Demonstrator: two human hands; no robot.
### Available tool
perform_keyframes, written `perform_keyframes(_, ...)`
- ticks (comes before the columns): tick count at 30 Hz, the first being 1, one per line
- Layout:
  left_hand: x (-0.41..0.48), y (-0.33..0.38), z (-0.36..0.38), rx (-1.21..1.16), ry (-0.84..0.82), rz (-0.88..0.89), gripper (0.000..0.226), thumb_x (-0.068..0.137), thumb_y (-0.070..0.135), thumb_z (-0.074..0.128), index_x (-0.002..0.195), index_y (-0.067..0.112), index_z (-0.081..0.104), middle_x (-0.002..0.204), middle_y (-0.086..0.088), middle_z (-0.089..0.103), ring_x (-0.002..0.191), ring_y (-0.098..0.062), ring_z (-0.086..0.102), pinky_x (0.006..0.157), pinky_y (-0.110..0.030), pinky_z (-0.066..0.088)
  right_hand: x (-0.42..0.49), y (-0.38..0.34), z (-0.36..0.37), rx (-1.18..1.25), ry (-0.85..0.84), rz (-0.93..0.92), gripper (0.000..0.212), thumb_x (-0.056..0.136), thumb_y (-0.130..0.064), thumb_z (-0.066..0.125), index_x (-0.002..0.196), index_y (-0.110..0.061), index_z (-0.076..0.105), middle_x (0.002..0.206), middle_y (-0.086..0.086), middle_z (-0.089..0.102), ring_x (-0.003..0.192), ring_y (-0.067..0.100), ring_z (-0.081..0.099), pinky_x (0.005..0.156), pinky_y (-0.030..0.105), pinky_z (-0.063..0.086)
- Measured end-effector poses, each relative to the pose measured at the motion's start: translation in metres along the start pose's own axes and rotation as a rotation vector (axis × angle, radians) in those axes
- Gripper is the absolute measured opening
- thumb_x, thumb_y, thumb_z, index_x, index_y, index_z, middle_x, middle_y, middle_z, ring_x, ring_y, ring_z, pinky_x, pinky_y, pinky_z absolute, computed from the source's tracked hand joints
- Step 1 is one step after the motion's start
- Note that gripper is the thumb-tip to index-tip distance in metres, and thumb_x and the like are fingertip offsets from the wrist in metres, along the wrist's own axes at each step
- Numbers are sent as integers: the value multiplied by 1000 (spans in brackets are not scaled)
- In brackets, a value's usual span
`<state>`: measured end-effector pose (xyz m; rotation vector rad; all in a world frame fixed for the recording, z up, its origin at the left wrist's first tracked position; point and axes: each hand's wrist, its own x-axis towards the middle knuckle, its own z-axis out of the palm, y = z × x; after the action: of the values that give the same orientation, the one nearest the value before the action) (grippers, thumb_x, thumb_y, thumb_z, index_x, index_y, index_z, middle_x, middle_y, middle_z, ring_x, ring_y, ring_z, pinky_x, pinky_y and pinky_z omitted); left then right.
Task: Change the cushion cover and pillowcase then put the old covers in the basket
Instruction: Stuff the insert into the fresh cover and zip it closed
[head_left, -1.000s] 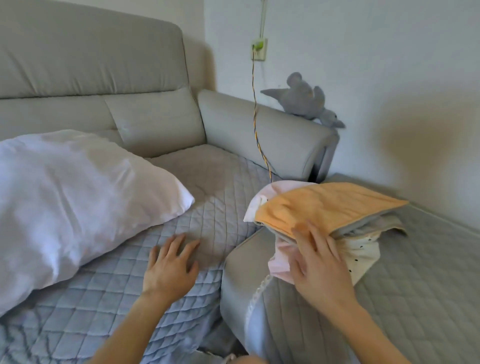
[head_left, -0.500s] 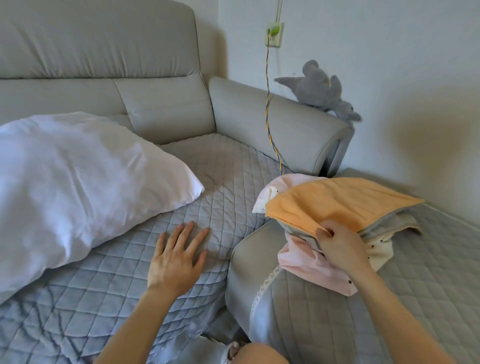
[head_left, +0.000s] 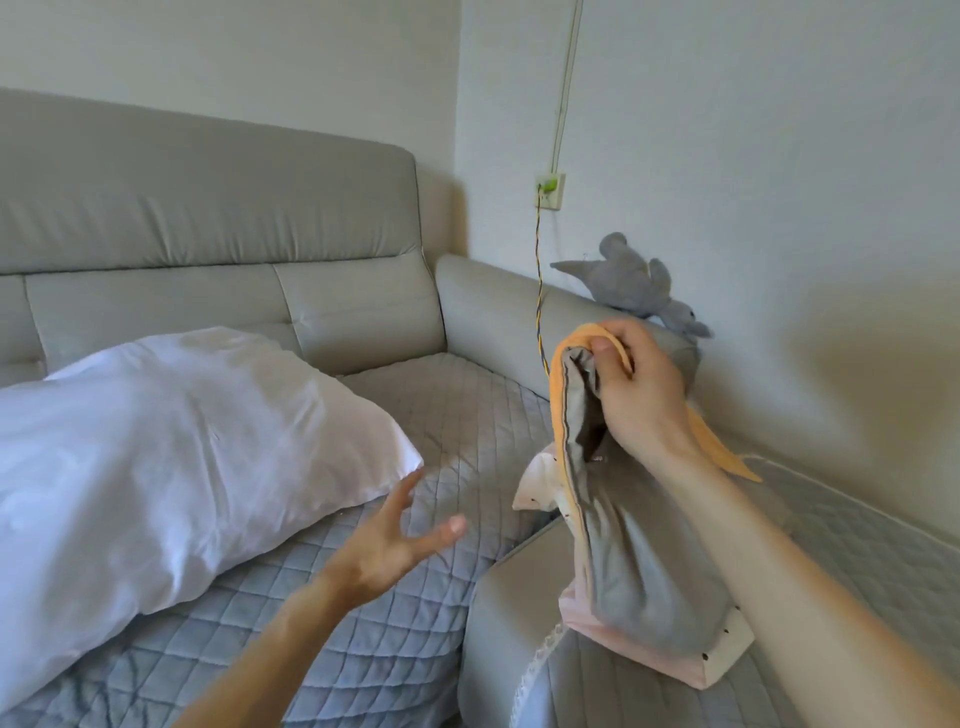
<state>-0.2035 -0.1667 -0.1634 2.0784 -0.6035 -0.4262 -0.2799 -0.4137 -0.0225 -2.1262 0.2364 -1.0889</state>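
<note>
On the right side of the sofa, the right hand (head_left: 639, 395) is gripping the top edge of an orange-and-grey cover (head_left: 639, 561), with the thumb pinching over the fold. It is holding the cloth raised so that it is hanging down against the folded stack, where a pink cover (head_left: 623, 654) and a white dotted one (head_left: 727, 644) are lying on the padded grey block (head_left: 514, 603). The lift appears meant to separate one fresh cover from the pile and let it fall open. The left hand (head_left: 384, 545) is hovering with fingers spread and grasping nothing, above the quilted seat (head_left: 467, 426); it is probably waiting to take the loose lower edge. A white pillow (head_left: 171, 447) is lying on the seat at the left, seemingly awaiting its case. No basket is showing.
</note>
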Motion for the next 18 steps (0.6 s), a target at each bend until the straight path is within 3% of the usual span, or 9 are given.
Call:
perform_keyframes(3, -25, 63, -16, -203, 45, 198, 116, 50, 92, 64, 149, 52, 18, 149, 9, 41, 136, -15, 43, 109, -38, 40, 11, -39, 21, 142, -24, -27, 10, 101, -24, 51, 101, -23, 61, 91, -14, 64, 93, 10, 58, 81, 24, 40)
perform_keyframes(5, -42, 90, -27, -303, 57, 279, 113, 53, 82, 73, 148, 55, 18, 142, 9, 49, 128, -12, 52, 105, -40, 46, 14, -67, 37, 246, -84, -63, 11, 100, -26, 52, 99, -26, 63, 89, -13, 66, 92, 12, 62, 84, 28, 47)
perform_keyframes(8, -65, 112, -54, -284, 232, 387, 78, 78, 43, 79, 141, 50, 34, 116, 10, 68, 108, -10, 65, 91, -34, 53, 11, -113, 61, 433, -169, -138, 16, 100, -24, 53, 90, -29, 64, 86, -11, 69, 87, 12, 65, 83, 34, 53)
perform_keyframes(10, -79, 115, -84, -152, 497, 449, 43, 88, 23, 67, 123, 45, 52, 104, 16, 70, 100, -3, 65, 88, -25, 51, 7, -145, 74, 537, -206, -192, 18, 101, -18, 53, 90, -27, 64, 83, -11, 68, 81, 5, 63, 77, 23, 50)
perform_keyframes(11, -87, 112, -101, -133, 597, 468, 36, 89, 18, 63, 114, 43, 57, 103, 18, 70, 100, -1, 64, 88, -23, 50, 5, -160, 81, 589, -222, -210, 17, 101, -15, 53, 92, -24, 65, 83, -11, 67, 79, 3, 61, 74, 19, 48)
perform_keyframes(14, -115, 97, -164, -249, 792, 436, 44, 89, -2, 59, 102, 39, 67, 100, 12, 73, 99, -7, 67, 88, -28, 52, -1, -200, 108, 641, -308, -257, 12, 100, -15, 54, 98, -15, 66, 85, -5, 67, 79, 6, 60, 72, 21, 47)
perform_keyframes(18, -168, 85, -247, -150, 1049, 336, 61, 81, -13, 55, 78, 47, 71, 74, 19, 69, 74, 1, 61, 74, -22, 50, -17, -261, 154, 673, -436, -347, 12, 99, -16, 53, 99, -16, 65, 81, -6, 69, 76, 8, 63, 74, 26, 49)
